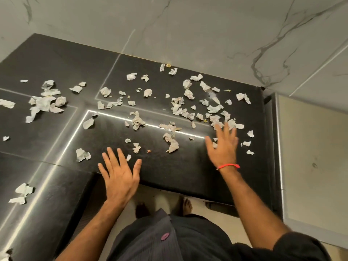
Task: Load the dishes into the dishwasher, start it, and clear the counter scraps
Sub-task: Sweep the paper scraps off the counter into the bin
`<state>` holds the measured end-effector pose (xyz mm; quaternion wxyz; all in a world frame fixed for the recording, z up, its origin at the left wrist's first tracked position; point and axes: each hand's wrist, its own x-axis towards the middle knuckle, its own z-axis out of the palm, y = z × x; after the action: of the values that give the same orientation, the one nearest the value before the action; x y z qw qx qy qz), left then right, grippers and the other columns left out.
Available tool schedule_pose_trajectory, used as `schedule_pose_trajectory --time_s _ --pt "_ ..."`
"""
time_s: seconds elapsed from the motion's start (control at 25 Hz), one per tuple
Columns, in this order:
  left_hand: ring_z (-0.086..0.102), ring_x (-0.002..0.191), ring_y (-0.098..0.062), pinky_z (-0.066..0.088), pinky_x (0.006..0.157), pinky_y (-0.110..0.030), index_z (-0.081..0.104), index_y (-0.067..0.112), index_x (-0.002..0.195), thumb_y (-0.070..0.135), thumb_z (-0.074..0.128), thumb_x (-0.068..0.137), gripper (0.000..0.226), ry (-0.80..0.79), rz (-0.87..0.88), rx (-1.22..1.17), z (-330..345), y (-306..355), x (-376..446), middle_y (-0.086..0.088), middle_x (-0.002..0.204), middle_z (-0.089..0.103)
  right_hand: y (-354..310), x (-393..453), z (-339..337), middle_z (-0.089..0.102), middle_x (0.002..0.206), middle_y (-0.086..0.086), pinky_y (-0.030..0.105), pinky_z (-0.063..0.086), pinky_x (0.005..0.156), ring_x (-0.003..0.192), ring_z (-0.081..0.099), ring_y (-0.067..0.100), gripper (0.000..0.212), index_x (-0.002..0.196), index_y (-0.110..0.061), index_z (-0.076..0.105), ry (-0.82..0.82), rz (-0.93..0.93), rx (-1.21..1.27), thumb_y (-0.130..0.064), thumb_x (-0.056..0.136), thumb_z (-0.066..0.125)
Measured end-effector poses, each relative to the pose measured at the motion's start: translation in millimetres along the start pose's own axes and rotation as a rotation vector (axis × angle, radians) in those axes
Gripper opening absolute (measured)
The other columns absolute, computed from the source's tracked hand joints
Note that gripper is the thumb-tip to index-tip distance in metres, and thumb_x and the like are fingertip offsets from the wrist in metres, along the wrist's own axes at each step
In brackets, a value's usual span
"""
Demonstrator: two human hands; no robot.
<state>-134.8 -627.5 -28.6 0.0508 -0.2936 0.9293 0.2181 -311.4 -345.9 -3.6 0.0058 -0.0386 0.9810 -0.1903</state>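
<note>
Crumpled white paper scraps [173, 108] lie scattered in every direction across the black stone counter [56, 59]; left hand [120, 178] and right hand [224, 147] spread flat, fingers released, grasping nothing

Place: a home kitchen.
Evidence: black stone L-shaped counter [169, 176]; white veined marble wall tiles [207, 31]; torn paper scraps [172, 143] strewn over the counter.

A white marble-veined wall [207, 25] was seen behind the bench. A pale cabinet panel [310, 147] stood at the right, and light floor tiles [162, 198] were glimpsed below.
</note>
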Motion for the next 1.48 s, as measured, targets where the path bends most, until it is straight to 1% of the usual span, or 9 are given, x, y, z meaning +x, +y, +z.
schedule_pose_trajectory --time_s 0.12,0.24,0.44,0.56,0.64,0.84,1.04,1.24,1.48 --pt "-0.027 0.150 -0.033 -0.009 0.120 -0.062 -0.006 0.005 0.159 0.077 0.011 0.093 0.099 -0.066 -0.005 0.062 11 20 12 -0.017 0.164 -0.023 72 4 -23 -0.010 0.165 0.008 0.062 0.003 0.119 0.149 -0.012 0.041 0.094 0.157 -0.033 0.007 -0.216 0.263 -0.179 -0.082 0.083 0.036" --pt "-0.031 0.148 -0.031 -0.011 0.120 -0.062 -0.016 0.006 0.157 0.079 0.009 0.092 0.101 -0.111 0.048 0.032 20 53 20 -0.012 0.162 -0.031 61 7 -7 -0.015 0.165 0.007 0.060 -0.004 0.119 0.149 -0.016 0.038 0.104 0.158 -0.024 -0.003 -0.298 0.159 -0.279 -0.088 0.080 0.021" --pt "-0.032 0.148 -0.031 -0.015 0.119 -0.058 -0.023 0.022 0.156 0.072 0.025 0.097 0.091 -0.084 0.303 0.056 38 109 17 -0.001 0.161 -0.037 -23 1 27 -0.014 0.165 0.001 0.059 -0.012 0.117 0.150 -0.019 0.030 0.083 0.157 -0.033 -0.002 -0.359 -0.097 -0.035 -0.075 0.091 0.026" --pt "-0.025 0.151 -0.033 -0.007 0.121 -0.063 -0.014 0.039 0.157 0.070 0.023 0.098 0.076 -0.051 0.465 0.237 43 109 19 0.003 0.165 -0.026 -3 32 6 0.015 0.165 0.001 0.062 0.003 0.118 0.151 0.008 0.033 0.066 0.154 -0.035 0.023 -0.134 -0.102 0.045 -0.062 0.095 0.040" --pt "-0.023 0.152 -0.032 -0.005 0.120 -0.065 -0.015 0.044 0.156 0.073 0.013 0.096 0.072 -0.064 0.425 0.275 40 94 28 0.005 0.166 -0.024 41 59 -14 0.019 0.164 0.002 0.065 0.010 0.117 0.149 0.013 0.038 0.066 0.152 -0.036 0.029 -0.048 -0.042 -0.058 -0.065 0.093 0.040" --pt "-0.031 0.149 -0.033 -0.013 0.118 -0.065 -0.020 0.035 0.156 0.076 0.010 0.095 0.080 -0.018 0.185 0.225 24 58 41 0.005 0.163 -0.032 74 70 -15 -0.008 0.166 0.000 0.063 -0.004 0.118 0.151 -0.009 0.035 0.090 0.157 -0.034 0.000 -0.275 -0.010 -0.199 -0.084 0.085 0.021" --pt "-0.021 0.153 -0.030 -0.007 0.121 -0.062 -0.007 0.024 0.161 0.066 0.025 0.099 0.081 0.033 0.469 0.237 41 116 16 0.000 0.167 -0.021 -30 38 37 -0.003 0.166 -0.002 0.059 -0.007 0.120 0.153 -0.005 0.024 0.064 0.158 -0.031 0.008 -0.339 -0.258 0.099 -0.055 0.102 0.026" --pt "-0.020 0.153 -0.028 -0.008 0.122 -0.060 -0.010 0.036 0.159 0.066 0.012 0.101 0.069 -0.073 0.590 0.412 46 120 30 0.006 0.166 -0.023 -12 48 13 0.034 0.158 0.003 0.050 0.025 0.119 0.148 0.025 0.017 0.057 0.152 -0.019 0.033 -0.154 -0.330 0.510 -0.012 0.097 0.045" --pt "-0.025 0.151 -0.029 -0.014 0.120 -0.061 -0.007 0.035 0.160 0.069 0.009 0.099 0.071 -0.018 0.390 0.420 17 52 51 0.005 0.167 -0.019 -2 -6 28 -0.012 0.164 0.010 0.049 -0.012 0.120 0.151 -0.017 0.030 0.081 0.157 -0.016 0.000 -0.339 -0.289 -0.073 -0.062 0.098 0.029"
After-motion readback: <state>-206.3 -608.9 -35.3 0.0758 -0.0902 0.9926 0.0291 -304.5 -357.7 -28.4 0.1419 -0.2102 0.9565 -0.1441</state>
